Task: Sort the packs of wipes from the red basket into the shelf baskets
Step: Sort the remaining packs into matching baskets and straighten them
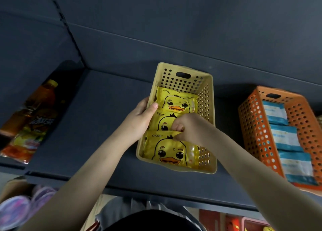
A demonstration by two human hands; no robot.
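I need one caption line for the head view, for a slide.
The left hand grips the yellow basket while the right hand pinches the middle duck-print wipes pack inside.

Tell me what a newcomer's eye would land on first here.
First, the yellow basket in the middle of the dark shelf, lined with three bright duck-face packs. The left hand grips its left rim, while the right hand curls its fingers in among the packs. To the right, an orange basket holds blue-and-white packs.
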